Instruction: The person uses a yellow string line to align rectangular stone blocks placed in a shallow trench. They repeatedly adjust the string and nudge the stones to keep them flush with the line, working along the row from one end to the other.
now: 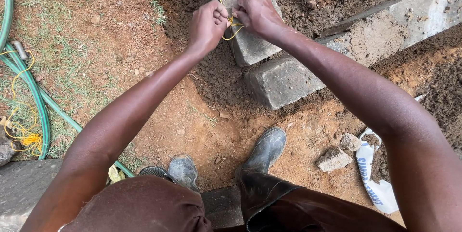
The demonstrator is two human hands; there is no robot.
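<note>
My left hand and my right hand meet over the near end of a grey concrete block. Both pinch a thin yellow string between their fingertips. The string loops down below the fingers and also runs away along the block's left edge toward the top. A second concrete block lies at an angle just below the first, set in loose dark soil.
My dark rubber boots stand on red earth. A green hose curves over grass at the left, with a tangle of yellow string beside it. Stone lumps and a white sack lie at the right. A concrete slab sits bottom left.
</note>
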